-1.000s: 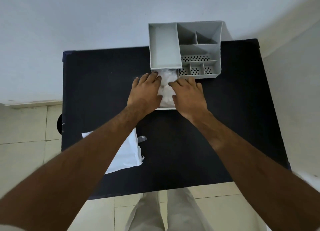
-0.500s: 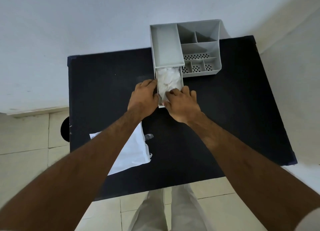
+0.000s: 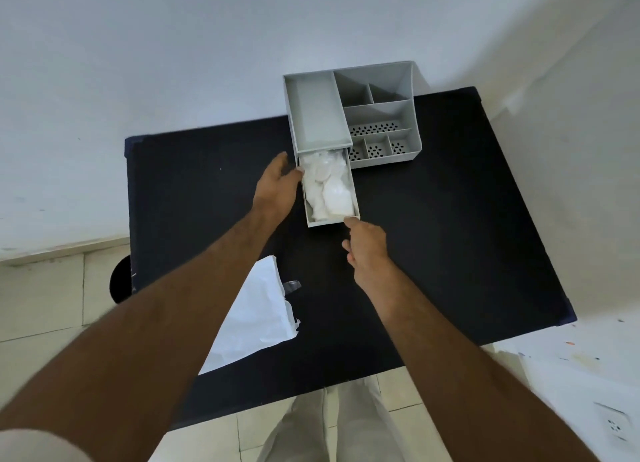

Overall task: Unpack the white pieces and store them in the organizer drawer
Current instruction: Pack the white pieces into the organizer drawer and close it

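Note:
A grey desk organizer stands at the back of the black table. Its drawer is pulled out toward me and holds a heap of white pieces. My left hand rests against the drawer's left wall, fingers loosely spread, holding nothing. Just below the drawer's front right corner is my right hand, whose fingertips touch the drawer front with the fingers curled.
A torn white paper wrapper lies at the near left of the table, partly under my left forearm. A scrap of clear tape sits beside it. White walls close in behind and to the right.
Both hands have drawn back off the white pieces. The left one slid to the drawer's left side, the right one dropped to its front corner. The pile now shows in full.

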